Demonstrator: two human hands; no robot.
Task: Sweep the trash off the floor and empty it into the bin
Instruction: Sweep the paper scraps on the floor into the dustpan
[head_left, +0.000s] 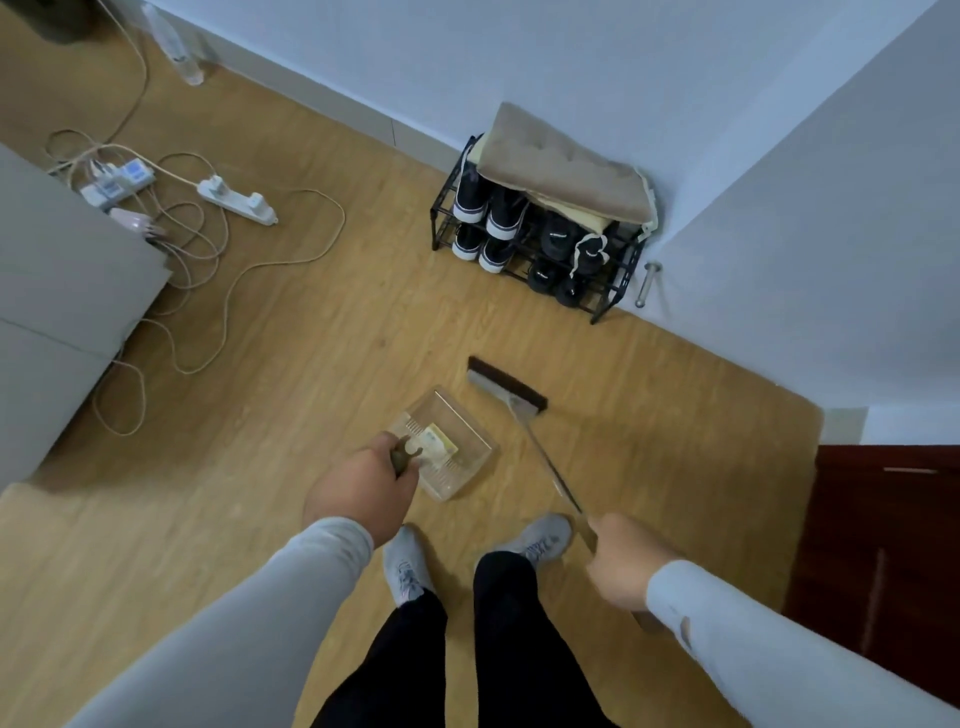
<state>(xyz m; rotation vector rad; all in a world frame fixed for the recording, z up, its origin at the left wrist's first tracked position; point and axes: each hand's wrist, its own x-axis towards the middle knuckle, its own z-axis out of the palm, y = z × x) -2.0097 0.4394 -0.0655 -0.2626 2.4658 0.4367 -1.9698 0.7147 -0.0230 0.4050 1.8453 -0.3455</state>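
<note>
Trash in the pan, broom parked, no bin in sight.

My left hand (363, 486) is curled round the dark stubby handle of the clear plastic dustpan (457, 441), which sits on or just above the pale wood-grain floor (322, 322) ahead of my grey shoes. A yellowish crumpled wrapper (439, 441) lies inside it near the handle end. My right hand (623, 561) is clamped on the thin metal shaft of the broom (506, 384), whose long axis runs forward and left to the dark-bristled head just beside the pan's right edge. The wrapper is nearer my left hand, so I judge that hand must lift the pan level. A black wire shoe rack (535, 244) stands by the wall.
</note>
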